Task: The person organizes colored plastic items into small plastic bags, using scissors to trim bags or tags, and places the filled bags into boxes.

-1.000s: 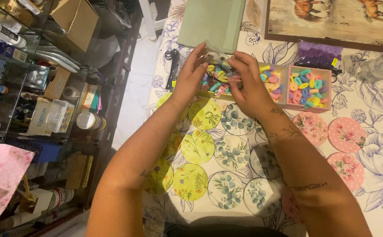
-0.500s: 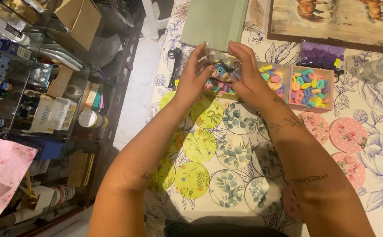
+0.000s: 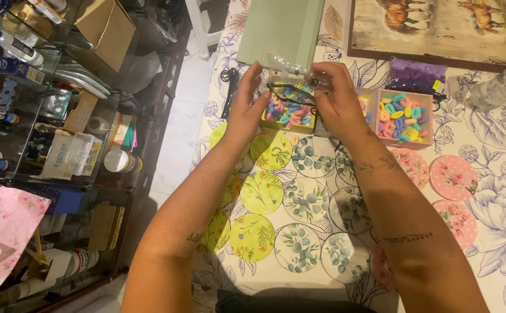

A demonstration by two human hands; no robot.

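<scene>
Both my hands are raised over a small open box [image 3: 290, 123] of pastel hair ties on the floral tablecloth. My left hand [image 3: 247, 107] and my right hand [image 3: 337, 98] pinch the two ends of a clear plastic bag [image 3: 290, 68], holding it stretched between them just above that box. A thin dark band [image 3: 292, 94] hangs under the bag between the hands. A second open pink box [image 3: 405, 115] of pastel hair ties sits to the right of my right hand.
Round floral coasters [image 3: 311, 156], yellow, white and pink, cover the table near me. A pale green box [image 3: 282, 29], a purple packet [image 3: 418, 72], a framed horse picture [image 3: 438, 26] and a clear container [image 3: 499, 87] lie beyond. A glass shelf unit [image 3: 44, 133] with bottles stands left.
Both hands have risen from inside the box of hair ties and now hold the clear bag stretched above it.
</scene>
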